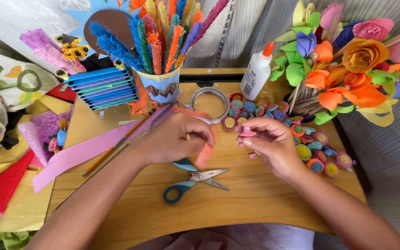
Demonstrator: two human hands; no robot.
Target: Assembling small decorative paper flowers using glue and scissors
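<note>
My right hand (pixel 270 144) pinches a small rolled pink paper piece (pixel 247 132) between thumb and fingers above the wooden lap table (pixel 237 203). My left hand (pixel 178 138) holds a blurred pink-orange paper strip (pixel 205 153) that trails down from its fingers. The two hands are close together, a few centimetres apart. Scissors with blue handles (pixel 195 179) lie open on the table just below my left hand. Several small round quilled paper flowers (pixel 312 150) are scattered to the right of my right hand.
A roll of clear tape (pixel 209 103) and a white glue bottle (pixel 257 71) stand behind the hands. A cup of fringed paper stems (pixel 162 83), a basket of paper flowers (pixel 348 65), a pencil (pixel 116 143), a long pink paper strip (pixel 77 155) and stacked coloured sheets (pixel 103 87) surround the table.
</note>
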